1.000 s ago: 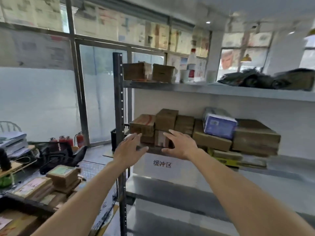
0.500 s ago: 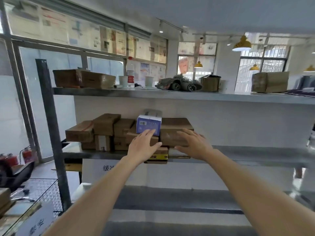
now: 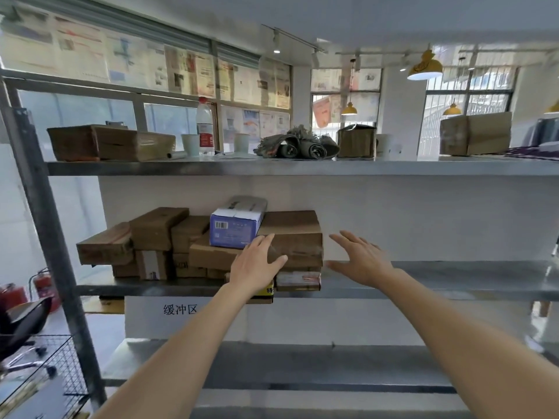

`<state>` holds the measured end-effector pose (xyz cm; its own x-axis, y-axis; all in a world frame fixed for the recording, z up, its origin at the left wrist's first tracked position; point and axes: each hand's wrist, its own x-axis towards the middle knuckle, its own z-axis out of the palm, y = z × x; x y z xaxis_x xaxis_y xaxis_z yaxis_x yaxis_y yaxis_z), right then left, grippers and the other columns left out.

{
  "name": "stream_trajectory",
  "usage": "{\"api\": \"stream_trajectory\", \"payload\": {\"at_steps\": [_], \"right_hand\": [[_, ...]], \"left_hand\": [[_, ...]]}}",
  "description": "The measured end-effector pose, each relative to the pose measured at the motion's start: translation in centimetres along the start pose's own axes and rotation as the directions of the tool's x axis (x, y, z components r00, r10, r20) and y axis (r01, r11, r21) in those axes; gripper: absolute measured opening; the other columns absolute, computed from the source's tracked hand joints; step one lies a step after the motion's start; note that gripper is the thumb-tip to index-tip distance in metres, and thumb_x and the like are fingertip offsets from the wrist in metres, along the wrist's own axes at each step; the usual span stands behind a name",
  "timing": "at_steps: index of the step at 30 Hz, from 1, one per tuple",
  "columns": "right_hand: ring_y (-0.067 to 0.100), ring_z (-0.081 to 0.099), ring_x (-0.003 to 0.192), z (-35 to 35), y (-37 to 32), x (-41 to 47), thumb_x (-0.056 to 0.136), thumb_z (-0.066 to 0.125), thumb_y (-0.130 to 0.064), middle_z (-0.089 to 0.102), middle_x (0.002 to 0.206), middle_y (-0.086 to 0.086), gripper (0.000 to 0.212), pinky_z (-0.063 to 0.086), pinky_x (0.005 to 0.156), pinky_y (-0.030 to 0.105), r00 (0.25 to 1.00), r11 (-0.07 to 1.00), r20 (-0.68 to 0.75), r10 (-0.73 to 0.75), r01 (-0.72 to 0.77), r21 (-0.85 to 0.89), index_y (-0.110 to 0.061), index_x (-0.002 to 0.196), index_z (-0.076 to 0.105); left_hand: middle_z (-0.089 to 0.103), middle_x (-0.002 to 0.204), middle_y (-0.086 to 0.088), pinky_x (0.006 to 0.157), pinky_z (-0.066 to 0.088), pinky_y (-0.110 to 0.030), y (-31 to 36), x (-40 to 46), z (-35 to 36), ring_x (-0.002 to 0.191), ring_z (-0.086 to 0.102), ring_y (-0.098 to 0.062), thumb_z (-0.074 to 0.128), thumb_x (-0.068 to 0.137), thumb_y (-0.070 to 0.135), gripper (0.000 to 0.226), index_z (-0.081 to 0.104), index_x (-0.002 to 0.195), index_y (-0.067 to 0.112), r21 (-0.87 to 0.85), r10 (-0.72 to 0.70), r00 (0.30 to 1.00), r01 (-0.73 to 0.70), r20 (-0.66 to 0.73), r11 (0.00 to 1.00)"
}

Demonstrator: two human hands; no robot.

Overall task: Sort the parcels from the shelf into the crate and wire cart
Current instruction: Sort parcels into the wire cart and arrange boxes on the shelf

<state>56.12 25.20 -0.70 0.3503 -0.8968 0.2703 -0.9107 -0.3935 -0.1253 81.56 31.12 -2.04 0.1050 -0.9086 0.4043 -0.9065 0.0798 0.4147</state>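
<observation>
The head view looks up at a metal shelf (image 3: 438, 278) whose middle level carries a cluster of parcels; the brown cardboard boxes (image 3: 157, 237) sit stacked at the left, a blue and white box (image 3: 234, 228) lies on top of them, and a larger brown box (image 3: 298, 240) stands at the right end of the pile with a flat parcel (image 3: 298, 281) under it; the left hand (image 3: 257, 264) reaches in with fingers straight and spread, its fingertips at the front left of the larger brown box, just below the blue and white box, though whether it actually touches cannot be told; the right hand (image 3: 360, 258) hovers beside the box's right end, fingers spread wide, apart from it and holding nothing; so neither grip has closed on anything yet; the two hands look set to flank the larger brown box, which I judge to be the next pick. A wire cart (image 3: 45, 370) shows at the lower left corner; what it holds is too unclear to tell; no crate is in view. Since the middle level is well loaded with parcels, most of the sorting appears still to be done.
</observation>
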Motion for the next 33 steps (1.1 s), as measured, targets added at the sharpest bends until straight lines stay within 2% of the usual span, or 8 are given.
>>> {"api": "stream_trajectory", "payload": {"at_steps": [10,15,20,22,24,26,29,33], "right_hand": [[0.031,0.030,0.149,4.3,0.4,8.9,0.095,0.054,-0.064,0.016,0.169,-0.003,0.079,0.035,0.114,0.048,0.998,0.995,-0.014,-0.063,0.064,0.077,-0.043,0.159,0.013],[0.029,0.045,0.139,6.0,2.9,10.3,0.097,0.056,-0.056,0.032,0.162,-0.005,0.062,0.049,0.103,0.050,0.995,0.981,-0.047,-0.083,0.090,0.170,-0.045,0.150,0.026],[0.032,0.052,0.130,5.7,5.9,10.7,0.098,0.062,-0.040,0.046,0.153,0.000,0.059,0.049,0.101,0.048,0.993,0.959,-0.033,-0.117,0.122,0.255,-0.042,0.148,0.030],[0.032,0.056,0.124,5.4,6.9,10.8,0.098,0.063,-0.037,0.050,0.149,0.001,0.058,0.051,0.098,0.049,0.993,0.951,-0.015,-0.120,0.120,0.284,-0.045,0.144,0.029],[0.032,0.055,0.126,5.4,7.8,10.7,0.098,0.064,-0.035,0.052,0.148,0.001,0.058,0.050,0.099,0.048,0.992,0.935,-0.003,-0.129,0.122,0.334,-0.044,0.144,0.031],[0.025,0.051,0.130,5.2,8.3,10.5,0.097,0.066,-0.041,0.052,0.144,-0.005,0.056,0.047,0.104,0.046,0.991,0.883,0.026,-0.130,0.103,0.457,-0.040,0.144,0.036],[0.017,0.049,0.127,5.1,8.1,10.6,0.091,0.059,-0.066,0.051,0.138,-0.007,0.055,0.045,0.107,0.045,0.993,0.743,0.058,-0.099,0.035,0.669,-0.041,0.137,0.043],[0.021,0.060,0.111,5.8,7.2,11.6,0.092,0.055,-0.068,0.059,0.131,0.004,0.049,0.053,0.095,0.045,0.998,0.587,0.056,-0.025,-0.030,0.809,-0.033,0.126,0.047]], "left_hand": [[0.026,0.165,0.008,0.110,0.043,-0.043,-2.3,4.3,3.9,0.148,0.033,-0.017,0.052,0.099,0.058,0.069,0.029,0.158,0.032,0.002,0.007,0.999,-0.007,-0.040,1.000],[0.027,0.164,0.006,0.109,0.042,-0.043,-1.9,5.2,4.7,0.148,0.031,-0.019,0.052,0.099,0.057,0.066,0.033,0.156,0.030,-0.012,-0.015,0.995,0.014,-0.094,1.000],[0.030,0.163,0.000,0.107,0.046,-0.046,0.1,6.2,5.4,0.146,0.036,-0.024,0.051,0.099,0.058,0.065,0.035,0.155,0.030,0.018,-0.039,0.984,0.043,-0.172,0.999],[0.034,0.162,-0.001,0.107,0.046,-0.047,0.7,7.0,5.8,0.144,0.040,-0.025,0.050,0.098,0.061,0.068,0.033,0.156,0.030,-0.046,-0.100,0.984,0.094,-0.148,0.995],[0.034,0.162,-0.004,0.111,0.041,-0.047,1.0,7.8,6.5,0.146,0.036,-0.026,0.049,0.097,0.064,0.073,0.029,0.158,0.030,-0.123,-0.151,0.987,0.142,-0.059,0.982],[0.034,0.162,-0.006,0.116,0.037,-0.047,1.3,8.6,7.2,0.148,0.033,-0.027,0.047,0.096,0.067,0.076,0.028,0.159,0.029,-0.189,-0.191,0.982,0.188,0.005,0.964],[0.037,0.161,-0.004,0.117,0.033,-0.043,2.2,9.7,7.9,0.148,0.033,-0.027,0.047,0.098,0.064,0.074,0.031,0.158,0.025,-0.306,-0.279,0.960,0.267,0.004,0.914],[0.040,0.159,0.000,0.115,0.033,-0.041,3.4,10.1,8.4,0.146,0.037,-0.025,0.056,0.094,0.063,0.072,0.040,0.154,0.026,-0.410,-0.369,0.929,0.329,-0.021,0.851]]}}
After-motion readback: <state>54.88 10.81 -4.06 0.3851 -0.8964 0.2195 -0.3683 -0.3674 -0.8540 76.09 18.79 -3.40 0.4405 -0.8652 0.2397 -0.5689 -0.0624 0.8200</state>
